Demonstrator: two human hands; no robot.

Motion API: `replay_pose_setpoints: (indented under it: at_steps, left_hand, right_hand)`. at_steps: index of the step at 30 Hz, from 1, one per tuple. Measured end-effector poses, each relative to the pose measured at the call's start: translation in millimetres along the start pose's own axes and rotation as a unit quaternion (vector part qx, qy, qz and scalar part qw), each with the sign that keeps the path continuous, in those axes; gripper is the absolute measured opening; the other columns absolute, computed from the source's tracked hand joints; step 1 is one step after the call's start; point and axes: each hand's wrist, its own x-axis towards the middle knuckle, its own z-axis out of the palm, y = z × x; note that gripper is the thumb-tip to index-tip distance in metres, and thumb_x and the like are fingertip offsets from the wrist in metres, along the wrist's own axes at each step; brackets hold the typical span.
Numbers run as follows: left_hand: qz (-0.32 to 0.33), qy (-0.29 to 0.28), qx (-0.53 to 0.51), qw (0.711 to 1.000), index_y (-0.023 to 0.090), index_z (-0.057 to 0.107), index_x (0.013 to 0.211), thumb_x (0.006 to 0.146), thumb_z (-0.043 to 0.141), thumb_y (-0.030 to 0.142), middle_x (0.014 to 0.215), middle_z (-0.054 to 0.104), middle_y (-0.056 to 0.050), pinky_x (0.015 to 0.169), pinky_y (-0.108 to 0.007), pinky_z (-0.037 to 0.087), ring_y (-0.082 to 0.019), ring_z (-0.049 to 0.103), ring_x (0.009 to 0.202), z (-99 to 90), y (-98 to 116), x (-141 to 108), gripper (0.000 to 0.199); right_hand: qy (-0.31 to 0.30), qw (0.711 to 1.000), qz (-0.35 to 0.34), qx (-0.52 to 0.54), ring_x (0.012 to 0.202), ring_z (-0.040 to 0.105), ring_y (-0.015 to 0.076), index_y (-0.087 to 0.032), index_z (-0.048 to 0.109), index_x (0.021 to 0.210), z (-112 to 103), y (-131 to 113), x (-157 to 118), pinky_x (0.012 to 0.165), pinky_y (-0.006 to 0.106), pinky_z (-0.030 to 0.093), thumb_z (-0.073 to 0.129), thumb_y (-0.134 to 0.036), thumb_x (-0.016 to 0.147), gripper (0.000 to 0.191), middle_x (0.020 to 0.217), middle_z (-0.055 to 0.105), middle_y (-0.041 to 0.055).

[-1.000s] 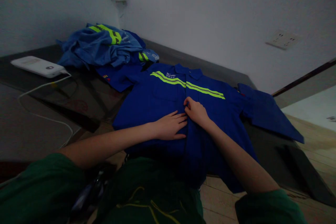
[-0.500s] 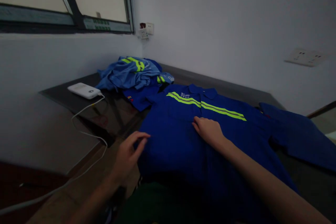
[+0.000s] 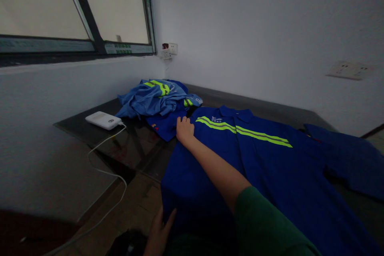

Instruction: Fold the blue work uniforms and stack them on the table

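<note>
A dark blue shirt [image 3: 207, 168] with a yellow-green reflective stripe across its chest lies spread on the dark table [image 3: 81, 122], collar toward the wall. My right hand [image 3: 185, 129] reaches across it, fingers bent closed on the cloth near the left shoulder and sleeve. Low in the picture, my left hand [image 3: 160, 228] is at the shirt's lower left edge, the cloth between its thumb and fingers.
Crumpled light blue clothes [image 3: 153, 100] with reflective bands are heaped at the back left. A white power bank [image 3: 103, 121] with a white cable [image 3: 124, 186] rests by the left edge. More blue cloth [image 3: 354, 160] lies at right.
My right hand has moved left and away from me, from the shirt's middle to its left shoulder. My left hand has dropped down to the lower edge. The view has tilted up slightly.
</note>
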Motion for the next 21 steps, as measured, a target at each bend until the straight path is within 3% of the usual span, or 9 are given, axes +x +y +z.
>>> replay_pose_setpoints:
  at_steps: [3, 6, 9, 12, 14, 16, 18, 21]
  left_hand:
    - [-0.005, 0.028, 0.043, 0.999, 0.018, 0.068, 0.1, 0.067, 0.066, 0.064, 0.119, 0.067, -0.011, 0.109, -0.046, 0.037, -0.033, 0.05, 0.126, -18.9, 8.4, -6.0, 0.057]
    - [0.01, 0.062, 0.067, 0.996, 0.02, 0.069, 0.095, 0.066, 0.065, 0.066, 0.108, 0.071, -0.007, 0.1, -0.042, 0.048, -0.032, 0.058, 0.117, -40.7, 43.1, -6.1, 0.054]
    - [0.033, 0.06, 0.091, 0.994, 0.021, 0.068, 0.094, 0.067, 0.067, 0.061, 0.096, 0.073, -0.004, 0.084, -0.035, 0.057, -0.028, 0.068, 0.095, -59.3, 96.0, -2.8, 0.048]
    - [0.083, 0.031, 0.135, 0.987, 0.022, 0.068, 0.094, 0.063, 0.073, 0.055, 0.087, 0.073, -0.002, 0.066, -0.028, 0.059, -0.023, 0.07, 0.078, -65.7, 144.8, -5.9, 0.045]
    - [0.124, -0.019, 0.173, 0.977, 0.024, 0.07, 0.095, 0.064, 0.072, 0.05, 0.085, 0.072, -0.002, 0.063, -0.026, 0.058, -0.021, 0.069, 0.073, -59.2, 166.3, -14.8, 0.041]
    - [0.166, -0.101, 0.201, 0.96, 0.027, 0.071, 0.098, 0.069, 0.069, 0.044, 0.085, 0.071, -0.002, 0.064, -0.026, 0.057, -0.02, 0.067, 0.073, -43.1, 176.0, -28.2, 0.034]
    - [0.207, -0.208, 0.215, 0.932, 0.031, 0.07, 0.106, 0.073, 0.065, 0.034, 0.083, 0.069, -0.002, 0.066, -0.025, 0.056, -0.019, 0.065, 0.073, -19.8, 173.5, -43.2, 0.033]
    - [0.228, -0.352, 0.221, 0.88, 0.035, 0.063, 0.12, 0.074, 0.058, 0.016, 0.088, 0.067, -0.001, 0.073, -0.023, 0.053, -0.016, 0.064, 0.078, 16.1, 152.0, -59.3, 0.051]
  right_hand:
    - [-0.003, 1.0, -0.007, 0.008, 0.099, 0.063, 0.0245, -0.012, 0.058, 0.115, -2.9, 13.6, 14.4, 0.079, 0.037, 0.051, 0.034, -0.009, 0.094, 0.033, 0.112, 0.062, 0.0182]
    - [0.003, 1.0, -0.006, 0.02, 0.097, 0.065, 0.0228, -0.016, 0.061, 0.111, -18.1, 37.0, 29.6, 0.082, 0.037, 0.05, 0.032, -0.009, 0.094, 0.034, 0.112, 0.064, 0.0138]
    - [0.092, 0.989, 0.021, 0.116, 0.107, 0.061, 0.0219, -0.02, 0.06, 0.118, -39.8, 77.1, 46.9, 0.091, 0.036, 0.046, 0.033, -0.007, 0.092, 0.04, 0.121, 0.062, 0.0099]
    - [0.208, 0.937, 0.093, 0.264, 0.11, 0.058, 0.021, -0.015, 0.064, 0.113, -57.3, 133.0, 58.7, 0.094, 0.032, 0.043, 0.035, -0.005, 0.087, 0.041, 0.116, 0.065, 0.0098]
    - [0.242, 0.89, 0.179, 0.342, 0.104, 0.06, 0.0228, -0.01, 0.067, 0.102, -60.1, 171.7, 56.9, 0.089, 0.031, 0.045, 0.038, -0.011, 0.085, 0.034, 0.106, 0.068, 0.0123]
    - [0.237, 0.836, 0.268, 0.417, 0.095, 0.062, 0.0233, -0.008, 0.068, 0.095, -53.8, 204.5, 44.0, 0.083, 0.031, 0.047, 0.044, -0.016, 0.083, 0.028, 0.096, 0.07, 0.0118]
    - [0.216, 0.793, 0.326, 0.467, 0.087, 0.064, 0.0217, -0.008, 0.067, 0.093, -40.2, 227.1, 22.3, 0.078, 0.03, 0.049, 0.048, -0.018, 0.08, 0.025, 0.088, 0.07, 0.0094]
    - [0.185, 0.769, 0.356, 0.498, 0.078, 0.064, 0.018, -0.009, 0.065, 0.096, -16.3, 242.4, -13.6, 0.07, 0.028, 0.051, 0.048, -0.019, 0.081, 0.025, 0.083, 0.069, 0.0072]
